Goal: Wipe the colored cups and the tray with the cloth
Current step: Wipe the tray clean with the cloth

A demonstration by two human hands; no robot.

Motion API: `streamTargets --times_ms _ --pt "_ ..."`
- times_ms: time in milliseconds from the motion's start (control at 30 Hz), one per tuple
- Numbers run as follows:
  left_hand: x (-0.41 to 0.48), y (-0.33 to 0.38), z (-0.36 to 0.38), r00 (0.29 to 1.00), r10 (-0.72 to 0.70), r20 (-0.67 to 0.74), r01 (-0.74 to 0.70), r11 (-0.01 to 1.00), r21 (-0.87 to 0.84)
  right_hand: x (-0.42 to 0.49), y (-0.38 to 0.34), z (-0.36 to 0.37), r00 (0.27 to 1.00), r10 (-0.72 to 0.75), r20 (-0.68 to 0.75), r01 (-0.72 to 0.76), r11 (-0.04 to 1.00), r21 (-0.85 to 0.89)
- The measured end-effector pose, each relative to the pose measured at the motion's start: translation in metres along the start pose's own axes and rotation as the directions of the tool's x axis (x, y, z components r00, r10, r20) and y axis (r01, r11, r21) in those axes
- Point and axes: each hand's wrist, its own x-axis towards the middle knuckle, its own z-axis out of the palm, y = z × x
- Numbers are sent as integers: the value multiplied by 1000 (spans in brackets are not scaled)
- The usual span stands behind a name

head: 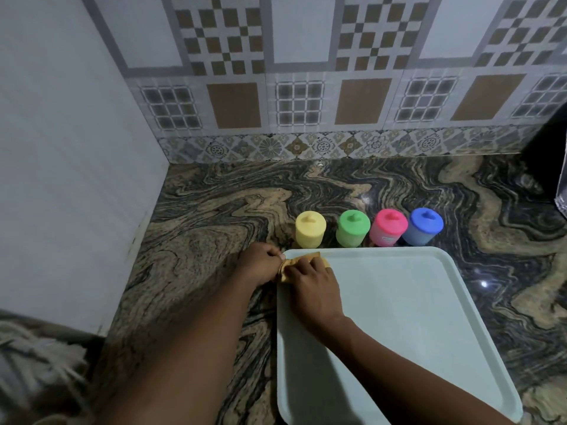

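Note:
A pale blue-white tray lies on the marbled counter. Just behind its far edge stand a yellow cup, a green cup, a pink cup and a blue cup, all upside down in a row. A small tan cloth sits on the tray's far left corner. My right hand lies over the cloth with curled fingers, pressing it onto the tray. My left hand pinches the cloth's left end at the tray's rim.
The counter ends at a patterned tiled wall behind and a plain white panel on the left. A dark object stands at the far right edge. A blurred fabric shows at the lower left.

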Motion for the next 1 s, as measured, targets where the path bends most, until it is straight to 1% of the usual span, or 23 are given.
streamTargets --times_ms 133,267,333,467,533,633,667,700,733,767,800,833,867,900,933,967,1000 --pt "-2 3 1 1000 3 -9 -3 1000 16 -18 5 -3 996 -90 23 90 996 -5" --pt "-7 6 1 1000 -20 -12 19 1000 -12 -46 0 -8 991 -130 22 130 991 -20" --pt "-9 6 3 999 -17 -28 17 1000 -17 -64 -3 -16 988 -146 45 146 989 -5" --pt "-10 4 7 997 -3 -76 4 1000 10 -112 -9 -30 957 -254 143 249 967 52" --pt "-9 3 9 995 6 -100 -5 1000 8 -139 -13 -36 937 -285 200 273 958 83" --pt "-11 1 13 991 18 -133 -15 1000 24 -167 -20 -51 928 -277 251 259 960 103" --pt "-12 0 13 988 25 -151 -20 999 30 -167 -18 -57 912 -283 298 253 958 135" --pt "-13 -1 15 985 33 -167 -28 999 35 -163 -12 -62 881 -282 380 231 957 175" --pt "-15 -1 17 982 41 -186 -33 999 43 -155 0 -66 842 -274 465 184 955 231" --pt "-17 -1 18 978 52 -203 -41 998 54 -146 11 -72 826 -240 510 73 943 326" --pt "-20 0 19 974 58 -218 -45 997 67 -135 22 -78 860 -164 483 -77 894 441" --pt "-24 1 21 970 70 -232 -53 996 77 -124 33 -84 903 -23 429 -249 786 566" --pt "-29 0 24 964 91 -250 -70 993 92 -112 45 -89 900 156 406 -409 622 668" --pt "-35 -1 29 953 141 -269 -107 985 136 -100 59 -92 850 316 421 -524 437 731" --pt "-43 -4 35 929 228 -291 -167 961 220 -89 73 -96 793 411 449 -579 283 765" --pt "-53 -7 42 884 343 -318 -237 915 327 -79 89 -101 764 443 469 -588 180 788" --pt "-62 -10 50 825 463 -324 -311 850 424 -68 106 -105 769 438 466 -573 149 806"
